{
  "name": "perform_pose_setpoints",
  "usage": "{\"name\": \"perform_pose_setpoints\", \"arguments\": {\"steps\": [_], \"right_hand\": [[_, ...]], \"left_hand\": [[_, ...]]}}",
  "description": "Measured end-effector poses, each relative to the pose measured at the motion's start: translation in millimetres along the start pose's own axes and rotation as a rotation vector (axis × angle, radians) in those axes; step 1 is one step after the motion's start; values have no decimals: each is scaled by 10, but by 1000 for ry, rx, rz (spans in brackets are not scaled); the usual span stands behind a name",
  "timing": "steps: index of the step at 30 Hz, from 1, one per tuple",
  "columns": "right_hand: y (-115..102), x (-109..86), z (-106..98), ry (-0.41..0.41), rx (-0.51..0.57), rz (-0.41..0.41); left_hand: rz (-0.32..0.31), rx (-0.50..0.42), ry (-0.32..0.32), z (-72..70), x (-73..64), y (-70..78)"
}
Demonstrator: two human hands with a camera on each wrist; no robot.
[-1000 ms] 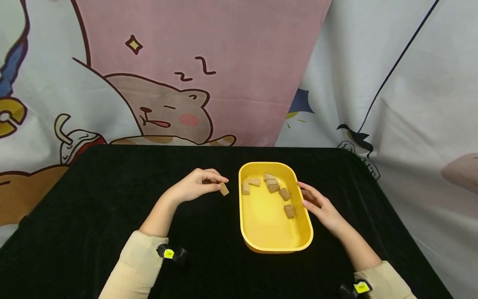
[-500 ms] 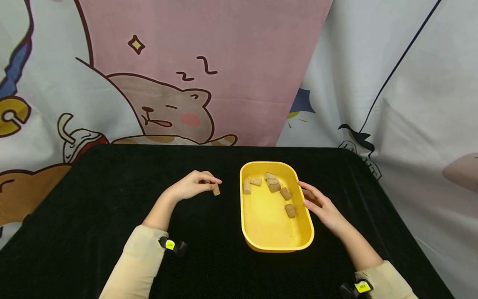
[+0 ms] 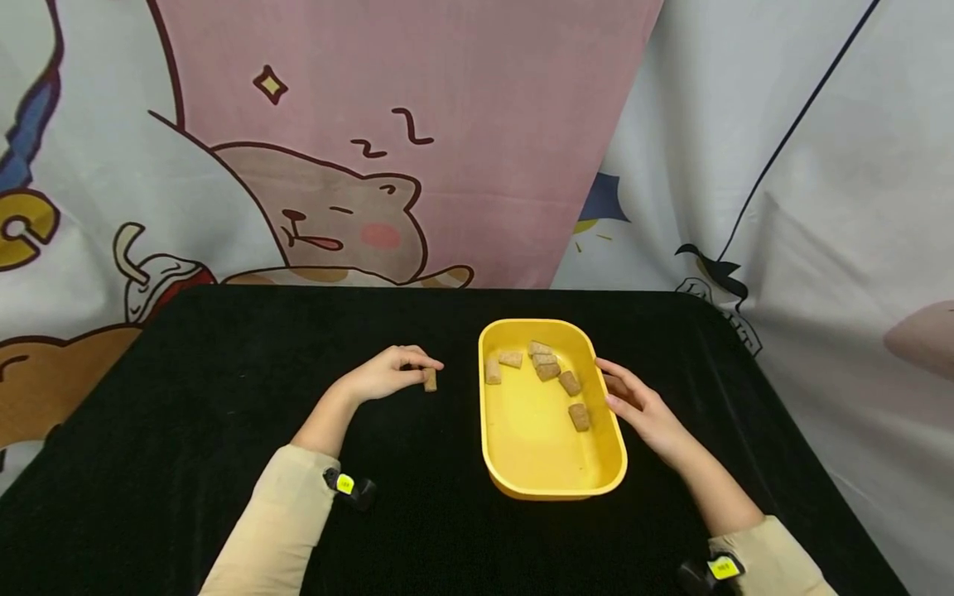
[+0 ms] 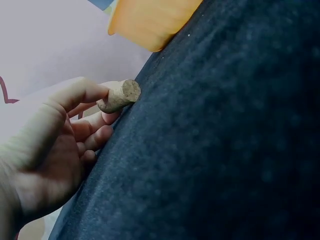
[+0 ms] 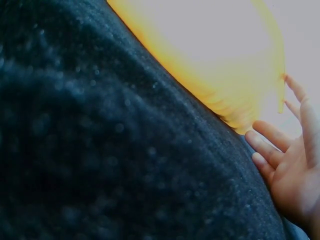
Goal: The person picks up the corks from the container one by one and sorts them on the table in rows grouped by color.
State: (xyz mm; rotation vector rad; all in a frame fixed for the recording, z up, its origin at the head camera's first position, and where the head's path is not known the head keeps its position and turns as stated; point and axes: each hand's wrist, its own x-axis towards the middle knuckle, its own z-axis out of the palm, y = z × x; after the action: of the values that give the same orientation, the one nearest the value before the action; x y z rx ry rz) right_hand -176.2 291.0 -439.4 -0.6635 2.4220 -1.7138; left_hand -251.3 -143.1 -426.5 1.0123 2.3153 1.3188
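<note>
Between the thumb and fingers of my left hand (image 3: 387, 372) is a small brown cork (image 3: 430, 380). The left wrist view shows this cork (image 4: 119, 96) pinched close over the black cloth, one round end facing the camera. A yellow plastic tub (image 3: 498, 463) stands to its right, with several similar corks (image 3: 570, 382) lying in its far half. My right hand (image 3: 645, 414) rests against the tub's right side. In the right wrist view, fingertips (image 5: 289, 80) touch the rim and the other fingers lie loosely extended near the wall.
A black cloth (image 3: 224, 463) covers the table. Behind its far edge hangs a curtain (image 3: 484, 165) printed with cartoon animals. Beige sleeves (image 3: 272, 517) and wrist cameras (image 3: 350, 487) are on both forearms.
My left hand has moved slightly left, away from the tub, and lowered the cork toward the cloth, turning it more upright. The right hand and tub have stayed in place.
</note>
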Motion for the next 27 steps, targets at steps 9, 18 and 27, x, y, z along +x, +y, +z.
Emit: {"name": "perform_pose_setpoints", "arguments": {"steps": [9,18,27], "right_hand": [[-18,4,-3,1,-1,14],[-24,12,2,3,-14,28],[-12,4,0,3,-11,9]], "left_hand": [[-44,65,10,13,-1,-49],[-125,90,7,12,2,2],[-105,107,24,-6,9,80]]}}
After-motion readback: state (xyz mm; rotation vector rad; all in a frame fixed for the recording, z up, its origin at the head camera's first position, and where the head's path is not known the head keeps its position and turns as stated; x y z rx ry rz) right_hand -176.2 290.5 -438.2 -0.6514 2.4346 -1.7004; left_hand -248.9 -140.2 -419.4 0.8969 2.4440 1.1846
